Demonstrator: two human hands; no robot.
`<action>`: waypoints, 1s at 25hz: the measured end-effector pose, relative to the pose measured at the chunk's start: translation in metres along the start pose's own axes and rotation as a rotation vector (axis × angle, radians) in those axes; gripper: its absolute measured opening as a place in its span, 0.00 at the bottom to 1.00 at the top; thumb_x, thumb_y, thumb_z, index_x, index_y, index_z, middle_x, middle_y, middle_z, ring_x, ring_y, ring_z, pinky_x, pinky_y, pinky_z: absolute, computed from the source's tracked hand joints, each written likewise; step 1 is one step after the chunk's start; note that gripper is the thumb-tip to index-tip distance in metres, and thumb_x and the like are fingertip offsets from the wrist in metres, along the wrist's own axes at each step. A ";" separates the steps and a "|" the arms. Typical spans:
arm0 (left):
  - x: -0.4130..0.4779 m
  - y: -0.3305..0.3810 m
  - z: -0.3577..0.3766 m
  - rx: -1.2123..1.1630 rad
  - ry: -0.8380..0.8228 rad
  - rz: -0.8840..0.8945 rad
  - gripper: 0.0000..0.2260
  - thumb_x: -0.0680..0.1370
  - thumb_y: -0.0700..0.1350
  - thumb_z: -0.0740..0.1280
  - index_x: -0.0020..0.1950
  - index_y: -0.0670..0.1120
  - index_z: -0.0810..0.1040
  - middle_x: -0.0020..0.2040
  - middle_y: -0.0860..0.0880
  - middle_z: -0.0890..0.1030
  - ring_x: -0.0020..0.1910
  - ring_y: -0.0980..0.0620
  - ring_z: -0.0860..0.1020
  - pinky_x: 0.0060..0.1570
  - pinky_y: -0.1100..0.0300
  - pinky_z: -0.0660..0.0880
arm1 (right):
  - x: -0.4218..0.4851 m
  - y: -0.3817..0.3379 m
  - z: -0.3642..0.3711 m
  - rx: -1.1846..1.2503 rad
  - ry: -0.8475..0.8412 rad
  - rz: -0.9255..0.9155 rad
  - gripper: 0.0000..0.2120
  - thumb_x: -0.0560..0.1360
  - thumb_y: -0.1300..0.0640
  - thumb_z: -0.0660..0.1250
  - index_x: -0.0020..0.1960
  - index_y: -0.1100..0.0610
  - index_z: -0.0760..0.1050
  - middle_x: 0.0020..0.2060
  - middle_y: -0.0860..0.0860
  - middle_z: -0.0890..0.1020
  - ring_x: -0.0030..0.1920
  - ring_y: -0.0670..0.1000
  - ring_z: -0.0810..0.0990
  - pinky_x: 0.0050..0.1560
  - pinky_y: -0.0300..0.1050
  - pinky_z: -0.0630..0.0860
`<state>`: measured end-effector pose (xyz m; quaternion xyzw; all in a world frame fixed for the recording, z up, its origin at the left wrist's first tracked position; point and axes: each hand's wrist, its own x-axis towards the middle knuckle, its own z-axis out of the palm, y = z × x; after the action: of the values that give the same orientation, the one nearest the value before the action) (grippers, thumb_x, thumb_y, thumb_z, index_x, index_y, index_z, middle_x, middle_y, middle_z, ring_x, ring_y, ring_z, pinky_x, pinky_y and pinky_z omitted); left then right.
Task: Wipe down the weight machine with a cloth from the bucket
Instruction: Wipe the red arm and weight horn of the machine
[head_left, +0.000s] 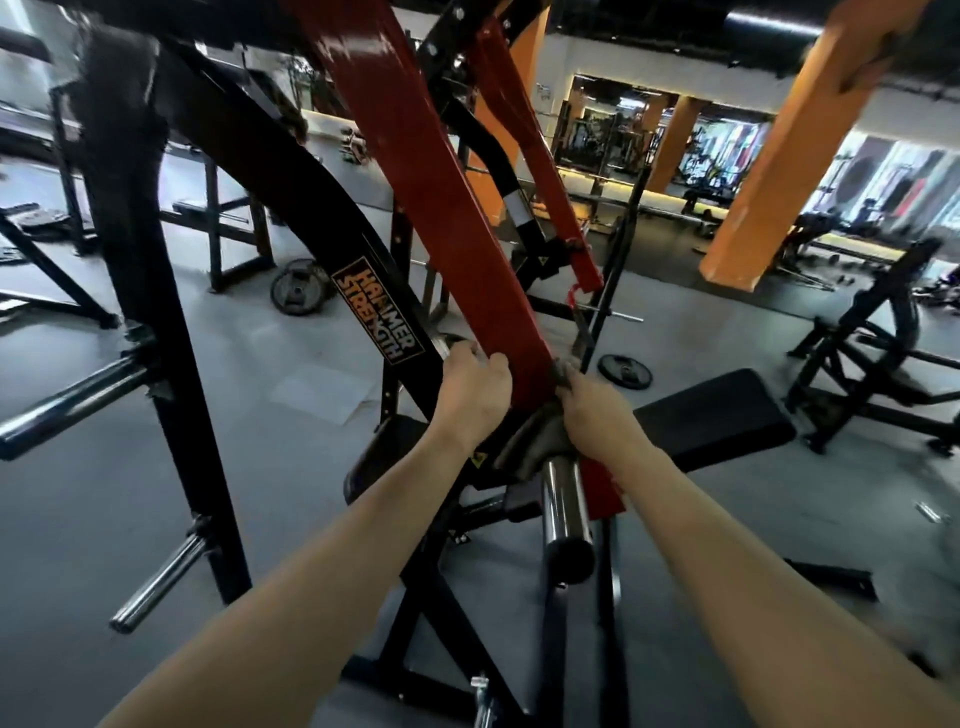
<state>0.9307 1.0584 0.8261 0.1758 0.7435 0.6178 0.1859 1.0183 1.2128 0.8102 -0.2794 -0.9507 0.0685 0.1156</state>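
Grey floor (291, 467) — weight plates (297, 292), orange pillars (779, 171) — under the weight machine (441, 208).

Dim indoor light, glare streak on red arm (431, 208), mirror wall (727, 140) behind it blown bright, background soft, fisheye-warped edges.

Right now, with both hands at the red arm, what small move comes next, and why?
Probably slide the cloth up the red arm: the right hand holds it at the arm's low end, the left hand grips the opposite edge, and most of the arm lies above.
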 end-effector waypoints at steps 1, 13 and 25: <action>-0.006 -0.004 -0.001 0.030 -0.009 0.002 0.10 0.84 0.47 0.60 0.64 0.47 0.68 0.52 0.51 0.76 0.41 0.59 0.74 0.32 0.70 0.68 | -0.010 0.006 0.001 0.053 -0.016 0.015 0.23 0.86 0.57 0.55 0.80 0.60 0.62 0.65 0.64 0.78 0.62 0.65 0.77 0.57 0.53 0.72; -0.009 -0.011 0.035 0.232 -0.073 0.143 0.27 0.81 0.51 0.64 0.79 0.47 0.62 0.71 0.47 0.72 0.63 0.48 0.75 0.55 0.59 0.69 | -0.023 0.020 -0.009 0.107 -0.052 -0.106 0.25 0.86 0.58 0.55 0.82 0.54 0.58 0.66 0.61 0.78 0.61 0.61 0.78 0.59 0.50 0.71; -0.006 -0.004 0.126 0.601 0.226 0.057 0.34 0.84 0.47 0.60 0.82 0.36 0.44 0.66 0.35 0.77 0.64 0.36 0.76 0.54 0.53 0.70 | 0.046 0.112 0.026 0.266 -0.278 -0.279 0.16 0.84 0.57 0.57 0.68 0.57 0.77 0.59 0.60 0.83 0.58 0.62 0.81 0.59 0.58 0.77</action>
<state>0.9975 1.1622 0.8012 0.1738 0.9034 0.3913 0.0244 1.0321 1.3297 0.7717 -0.1154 -0.9696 0.2142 0.0275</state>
